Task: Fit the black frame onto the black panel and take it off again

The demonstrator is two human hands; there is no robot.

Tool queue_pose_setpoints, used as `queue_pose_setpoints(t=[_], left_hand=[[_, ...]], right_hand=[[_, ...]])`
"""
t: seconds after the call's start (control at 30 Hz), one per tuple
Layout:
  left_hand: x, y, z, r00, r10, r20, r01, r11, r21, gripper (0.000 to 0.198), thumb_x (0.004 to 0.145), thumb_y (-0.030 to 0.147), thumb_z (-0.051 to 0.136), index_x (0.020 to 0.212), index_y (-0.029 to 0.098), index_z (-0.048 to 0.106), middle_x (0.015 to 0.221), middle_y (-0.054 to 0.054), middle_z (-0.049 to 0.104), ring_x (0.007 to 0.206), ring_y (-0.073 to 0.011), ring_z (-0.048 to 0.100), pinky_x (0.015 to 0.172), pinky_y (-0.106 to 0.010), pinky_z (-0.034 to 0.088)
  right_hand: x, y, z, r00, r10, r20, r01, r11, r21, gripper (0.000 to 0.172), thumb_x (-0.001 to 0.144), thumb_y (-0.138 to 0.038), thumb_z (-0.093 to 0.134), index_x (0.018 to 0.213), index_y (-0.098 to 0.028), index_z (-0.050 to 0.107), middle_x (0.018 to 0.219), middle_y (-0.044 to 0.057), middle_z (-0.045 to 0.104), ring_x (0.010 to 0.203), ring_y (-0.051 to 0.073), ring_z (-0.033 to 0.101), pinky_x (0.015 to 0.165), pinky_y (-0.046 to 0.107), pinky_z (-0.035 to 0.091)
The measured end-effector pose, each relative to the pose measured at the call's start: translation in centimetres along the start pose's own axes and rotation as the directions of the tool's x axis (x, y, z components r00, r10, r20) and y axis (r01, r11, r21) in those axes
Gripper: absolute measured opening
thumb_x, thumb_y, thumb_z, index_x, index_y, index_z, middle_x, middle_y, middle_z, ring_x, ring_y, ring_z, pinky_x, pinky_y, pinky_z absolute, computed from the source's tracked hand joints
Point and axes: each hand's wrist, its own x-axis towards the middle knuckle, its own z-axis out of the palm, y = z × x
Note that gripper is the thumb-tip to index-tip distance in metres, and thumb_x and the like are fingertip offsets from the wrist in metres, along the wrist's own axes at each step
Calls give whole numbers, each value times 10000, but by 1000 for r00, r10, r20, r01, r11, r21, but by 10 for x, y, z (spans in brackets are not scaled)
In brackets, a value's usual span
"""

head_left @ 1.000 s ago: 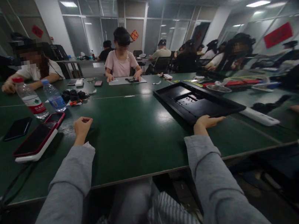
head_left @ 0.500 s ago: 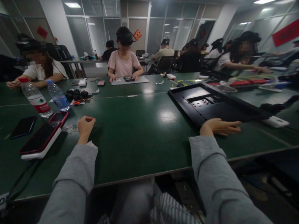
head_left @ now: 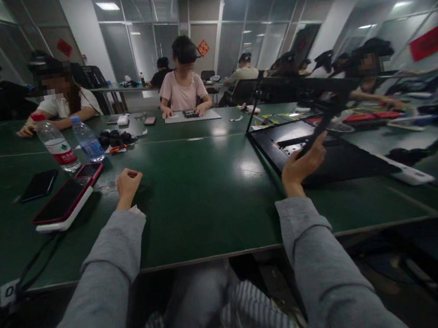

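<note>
My right hand (head_left: pixel 303 165) is raised off the green table (head_left: pixel 206 188), its fingers closed on the near edge of a thin black panel (head_left: pixel 307 90). The panel is tilted up and blurred. Beneath it a black flat tray-like base (head_left: pixel 350 158) still lies on the table. Resting on the table as a loose fist, my left hand (head_left: pixel 128 182) holds nothing that I can see. It lies just right of a red-cased phone (head_left: pixel 62 201) stacked on a white slab.
A second red phone (head_left: pixel 89 171), a black phone (head_left: pixel 39 185) and two water bottles (head_left: pixel 55 144) stand at the left. A cable (head_left: pixel 32 263) runs off the near left edge. A white bar (head_left: pixel 408 175) lies at the right. Several people sit around the table.
My right hand went from lying flat on the black panel's near edge to gripping it and lifting it up off the base. My left fist has stayed put.
</note>
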Motion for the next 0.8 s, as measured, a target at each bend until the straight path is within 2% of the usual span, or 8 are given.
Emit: queue_pose_setpoints(t=[0.07, 0.17, 0.37, 0.47, 0.57, 0.63, 0.7, 0.8], left_hand=[[1, -1, 1, 1000, 2, -6, -2, 1000, 0, 123, 855, 329, 696, 900, 214, 702, 1043, -114, 808, 1048, -287, 748, 938, -365, 532], [1, -2, 2, 1000, 14, -26, -15, 1000, -19, 107, 854, 328, 705, 876, 226, 684, 999, -97, 797, 1023, -288, 745, 940, -374, 533], [4, -4, 6, 997, 46, -64, -53, 993, -102, 228, 893, 428, 754, 869, 227, 649, 960, -93, 762, 984, -288, 736, 967, -408, 547], [6, -5, 12, 988, 98, -119, -122, 970, -209, 356, 885, 416, 797, 1127, 187, 674, 1204, -139, 745, 1046, -275, 736, 1012, -424, 556], [7, -6, 19, 973, 144, -181, -194, 935, -298, 677, 875, 441, 835, 1442, 183, 572, 1470, -202, 628, 1167, -296, 724, 1069, -464, 552], [6, -6, 23, 970, 171, -172, -220, 916, -334, 743, 915, 483, 802, 1537, 204, 507, 1524, -212, 595, 1193, -301, 722, 1071, -472, 555], [3, -5, 24, 975, 198, -103, -222, 902, -369, 681, 976, 505, 731, 1545, 210, 501, 1455, -189, 654, 1108, -272, 749, 1007, -434, 577], [-3, 2, 21, 979, 199, 35, -167, 893, -418, 524, 1042, 494, 621, 1466, 195, 548, 1136, -102, 772, 778, -188, 732, 815, -339, 579]], right_hand=[[0, -12, 14, 992, -110, -68, 111, 994, 10, 789, 988, -212, 362, 1760, -115, 230, 1616, 291, 489, 1574, 448, 414, 1289, 774, 272], [-3, -30, 26, 975, -214, -63, 216, 976, 26, 683, 1034, -267, 342, 1689, -80, 388, 1478, 286, 602, 1437, 409, 556, 1246, 728, 377], [-10, -52, 22, 975, -207, -78, 216, 965, 149, 696, 1112, -352, 203, 1769, -126, 239, 1463, 259, 571, 1241, 331, 664, 1164, 613, 498], [-14, -53, 25, 989, -146, 2, 142, 968, 206, 723, 1102, -328, 184, 1800, -153, 119, 1487, 247, 563, 1179, 304, 689, 1106, 546, 546], [-17, -52, 30, 992, -90, 94, 70, 978, 194, 761, 1090, -313, 186, 1800, -86, 32, 1390, 253, 634, 1145, 312, 707, 1089, 520, 548], [-18, -52, 32, 987, -52, 155, 27, 986, 163, 777, 1093, -335, 192, 1797, -58, 12, 1347, 256, 664, 1144, 329, 716, 1088, 516, 539], [-19, -53, 32, 978, -12, 210, -17, 991, 134, 791, 1097, -377, 222, 1800, -63, 42, 1366, 266, 670, 1171, 357, 716, 1087, 526, 531], [-20, -51, 36, 947, 29, 321, -68, 991, 111, 825, 1080, -442, 319, 1788, -56, 146, 1348, 275, 698, 1192, 407, 713, 1090, 561, 515]])
